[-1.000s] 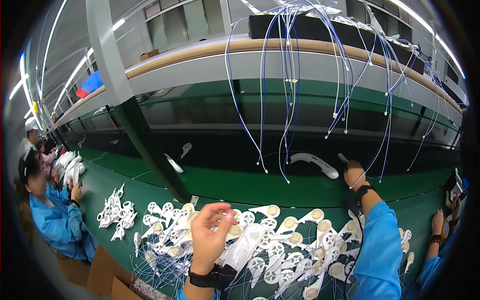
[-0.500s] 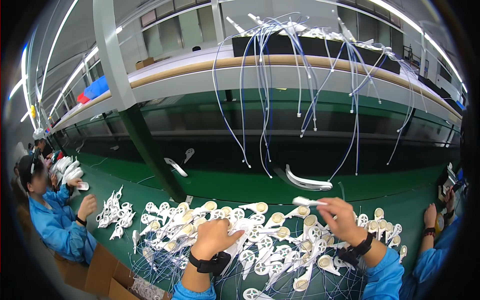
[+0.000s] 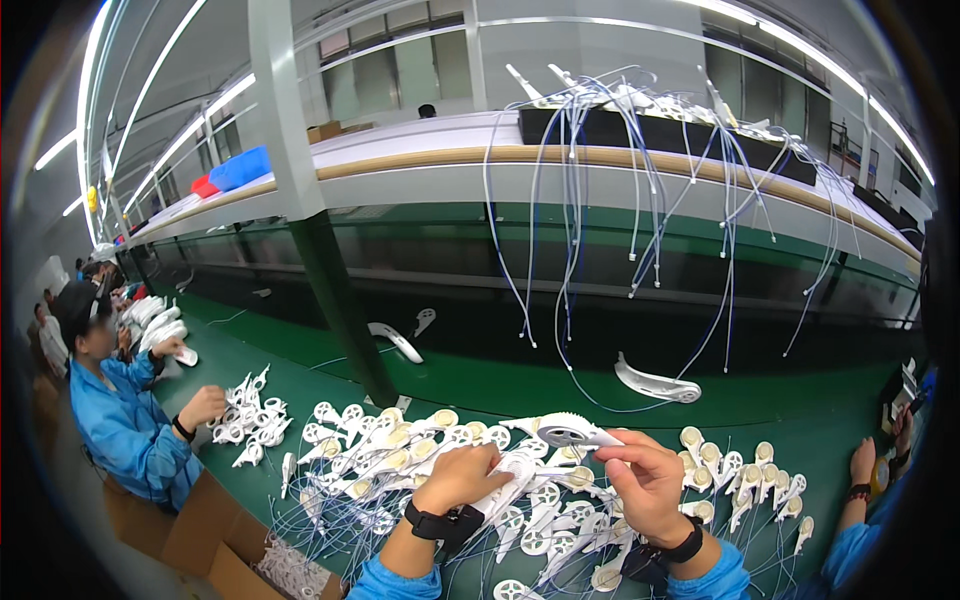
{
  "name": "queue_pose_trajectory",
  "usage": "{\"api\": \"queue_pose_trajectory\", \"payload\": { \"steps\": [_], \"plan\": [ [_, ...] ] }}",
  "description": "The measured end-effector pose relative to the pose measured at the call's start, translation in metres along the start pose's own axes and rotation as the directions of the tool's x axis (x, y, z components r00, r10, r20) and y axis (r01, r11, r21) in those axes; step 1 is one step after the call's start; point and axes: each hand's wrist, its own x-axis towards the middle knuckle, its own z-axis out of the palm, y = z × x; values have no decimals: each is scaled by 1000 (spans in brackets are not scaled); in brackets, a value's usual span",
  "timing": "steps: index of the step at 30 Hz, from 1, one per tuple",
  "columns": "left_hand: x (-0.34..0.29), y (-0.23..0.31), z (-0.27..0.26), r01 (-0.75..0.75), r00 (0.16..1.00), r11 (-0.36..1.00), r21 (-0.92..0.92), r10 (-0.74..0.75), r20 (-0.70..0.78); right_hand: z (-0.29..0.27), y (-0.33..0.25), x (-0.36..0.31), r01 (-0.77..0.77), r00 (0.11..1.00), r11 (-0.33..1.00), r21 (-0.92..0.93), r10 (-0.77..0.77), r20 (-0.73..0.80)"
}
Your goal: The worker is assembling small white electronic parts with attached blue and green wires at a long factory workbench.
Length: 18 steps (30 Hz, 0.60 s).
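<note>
My left hand (image 3: 462, 478) rests clenched on a white plastic part (image 3: 515, 478) in the pile of white wired parts (image 3: 400, 450), pinning it. My right hand (image 3: 645, 480) pinches the handle end of a white round-headed piece (image 3: 570, 432), lifted just above the pile, likely for a look. Green bench (image 3: 780, 410) beyond carries two loose white curved shells (image 3: 655, 383). A co-worker in blue (image 3: 120, 420) handles parts at left. Farther off, white cables (image 3: 640, 190) hang from a raised shelf.
</note>
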Motion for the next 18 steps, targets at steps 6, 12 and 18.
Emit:
{"api": "queue_pose_trajectory", "payload": {
  "steps": [6, 12, 18],
  "plan": [
    [-5, -6, -4, -121, 988, 844, -523, 49, -148, 22, 16, -10, -196, 980, 908, 371, 199, 30],
    [-1, 18, -4, -271, 936, 471, -839, -77, -345, 33, 31, -16, -418, 908, 690, 591, 328, 260],
    [-4, 38, -3, -427, 870, 276, -861, -133, -474, 38, 36, -20, -518, 853, 682, 516, 368, 369]
  ]
}}
